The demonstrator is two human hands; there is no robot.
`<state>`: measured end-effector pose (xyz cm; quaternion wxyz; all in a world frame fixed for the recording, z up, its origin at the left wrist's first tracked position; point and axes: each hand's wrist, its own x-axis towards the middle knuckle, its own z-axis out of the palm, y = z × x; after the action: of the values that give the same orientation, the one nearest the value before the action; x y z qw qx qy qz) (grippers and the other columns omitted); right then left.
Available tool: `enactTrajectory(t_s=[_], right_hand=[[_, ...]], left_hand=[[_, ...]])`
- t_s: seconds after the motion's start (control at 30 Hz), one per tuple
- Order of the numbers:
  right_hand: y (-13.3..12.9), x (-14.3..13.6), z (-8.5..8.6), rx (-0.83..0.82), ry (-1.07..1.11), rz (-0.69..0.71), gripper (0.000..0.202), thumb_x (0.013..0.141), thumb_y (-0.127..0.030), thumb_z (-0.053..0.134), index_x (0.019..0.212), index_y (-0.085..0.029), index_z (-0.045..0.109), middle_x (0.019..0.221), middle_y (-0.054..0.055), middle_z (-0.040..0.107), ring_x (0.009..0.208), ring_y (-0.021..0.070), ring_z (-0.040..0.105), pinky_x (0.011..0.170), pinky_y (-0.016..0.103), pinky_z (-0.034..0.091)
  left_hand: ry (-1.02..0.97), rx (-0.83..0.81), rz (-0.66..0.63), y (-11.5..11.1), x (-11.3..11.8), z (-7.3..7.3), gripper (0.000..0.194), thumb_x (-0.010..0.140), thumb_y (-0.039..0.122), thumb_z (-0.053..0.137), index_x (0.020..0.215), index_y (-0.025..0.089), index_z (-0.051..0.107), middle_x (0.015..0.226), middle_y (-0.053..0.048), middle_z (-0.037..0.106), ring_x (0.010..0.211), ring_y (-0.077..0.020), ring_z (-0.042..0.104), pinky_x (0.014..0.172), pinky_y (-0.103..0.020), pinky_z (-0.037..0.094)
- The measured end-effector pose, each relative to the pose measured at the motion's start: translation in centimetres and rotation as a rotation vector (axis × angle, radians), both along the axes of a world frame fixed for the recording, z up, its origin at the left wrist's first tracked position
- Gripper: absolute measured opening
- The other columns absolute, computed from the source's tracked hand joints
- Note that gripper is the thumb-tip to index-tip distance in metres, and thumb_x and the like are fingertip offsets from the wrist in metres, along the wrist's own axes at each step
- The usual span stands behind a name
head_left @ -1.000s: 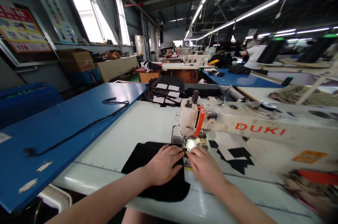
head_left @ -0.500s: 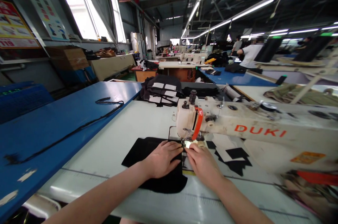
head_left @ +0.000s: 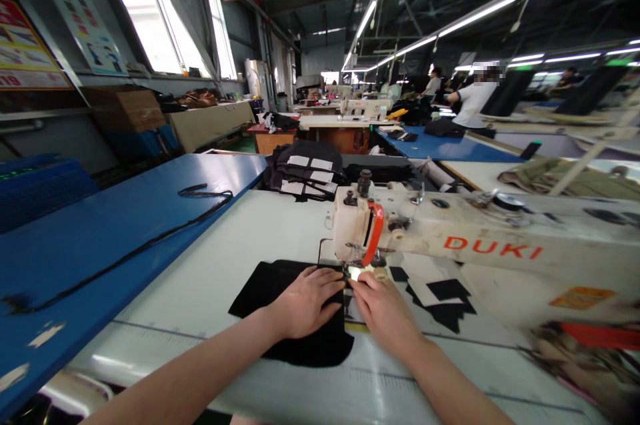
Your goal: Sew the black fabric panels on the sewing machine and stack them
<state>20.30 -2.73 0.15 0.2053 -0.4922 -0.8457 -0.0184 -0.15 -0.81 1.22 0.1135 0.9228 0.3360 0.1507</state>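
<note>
Black fabric (head_left: 320,347) lies flat on the pale sewing table, its right edge at the needle area of the white sewing machine (head_left: 500,238). My left hand (head_left: 313,298) rests palm down on the fabric, fingers stretched toward the presser foot. Close to the foot's right side, my right hand (head_left: 383,308) has its fingers bent together at the fabric's edge; what they pinch, if anything, is too small to tell. Small black fabric pieces (head_left: 450,290) and a white piece lie under the machine arm, right of my right hand.
A blue table (head_left: 125,211) with a black cord (head_left: 150,241) stands at the left. Behind the machine is a dark fabric pile (head_left: 300,168) with white patches. Bundled cloth (head_left: 590,358) sits at the right edge. A person in white (head_left: 473,101) is farther back.
The view has shifted very slightly. Both hands and the black fabric stay in nearly the same place at the machine. In the background, people have moved a little.
</note>
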Motion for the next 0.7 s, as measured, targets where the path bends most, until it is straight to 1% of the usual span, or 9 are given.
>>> enactTrajectory(t_s=[0.17, 0.3, 0.47, 0.7], right_hand=[[-0.2, 0.0, 0.0, 0.000, -0.002, -0.004, 0.024, 0.090, -0.013, 0.040, 0.096, -0.019, 0.062, 0.088, 0.007, 0.057, 0.082, 0.0197, 0.053, 0.075, 0.034, 0.041], [-0.4, 0.1, 0.0, -0.009, -0.001, -0.003, 0.024, 0.090, -0.013, 0.040, 0.097, -0.020, 0.062, 0.091, 0.007, 0.057, 0.083, 0.0194, 0.052, 0.077, 0.034, 0.041], [-0.6, 0.0, 0.3, -0.009, 0.014, -0.006, 0.024, 0.090, -0.015, 0.041, 0.098, -0.020, 0.063, 0.089, 0.006, 0.057, 0.082, 0.0191, 0.051, 0.075, 0.034, 0.042], [-0.6, 0.1, 0.2, -0.011, 0.034, -0.033, 0.024, 0.089, -0.014, 0.041, 0.096, -0.020, 0.064, 0.090, 0.007, 0.057, 0.086, 0.0200, 0.050, 0.078, 0.035, 0.041]], left_hand=[[-0.005, 0.005, -0.005, 0.1, 0.0, 0.0, 0.039, 0.091, 0.031, 0.045, 0.129, 0.023, 0.047, 0.134, -0.006, 0.050, 0.126, -0.0222, 0.041, 0.107, -0.042, 0.029], [-0.004, 0.016, -0.010, 0.4, -0.1, 0.0, 0.038, 0.091, 0.031, 0.045, 0.128, 0.023, 0.047, 0.134, -0.006, 0.050, 0.125, -0.0216, 0.042, 0.108, -0.041, 0.028], [0.000, 0.039, -0.008, 1.3, -0.1, -0.2, 0.036, 0.092, 0.032, 0.044, 0.125, 0.021, 0.049, 0.133, -0.007, 0.051, 0.125, -0.0215, 0.042, 0.107, -0.041, 0.030], [0.010, 0.041, -0.009, 2.4, -0.1, -0.2, 0.034, 0.092, 0.032, 0.044, 0.124, 0.022, 0.050, 0.135, -0.006, 0.049, 0.126, -0.0210, 0.041, 0.107, -0.040, 0.029]])
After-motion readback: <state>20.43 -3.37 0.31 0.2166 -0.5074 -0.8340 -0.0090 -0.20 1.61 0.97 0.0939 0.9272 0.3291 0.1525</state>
